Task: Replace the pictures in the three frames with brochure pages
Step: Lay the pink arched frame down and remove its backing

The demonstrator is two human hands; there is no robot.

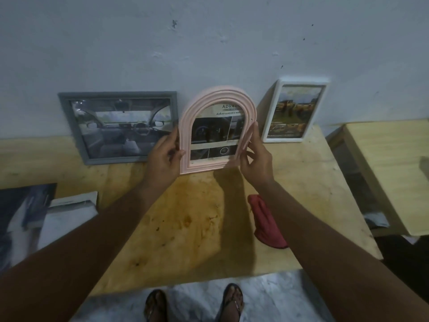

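A pink arched frame (250, 108) stands upright at the back middle of the wooden table (197, 228), showing a brochure page with car details. My left hand (163, 156) grips its left edge and my right hand (256, 156) grips its right edge. A grey landscape frame (69, 126) leans on the wall to the left, holding a car-interior page. A white portrait frame (269, 117) leans on the wall to the right with a brochure page in it. Brochure pages (67, 214) lie at the table's left edge.
A red cloth (267, 224) lies on the table right of centre, partly under my right forearm. A second wooden table (394, 173) stands to the right across a narrow gap. My sandalled feet (195, 303) stand on the grey floor below the table's front edge.
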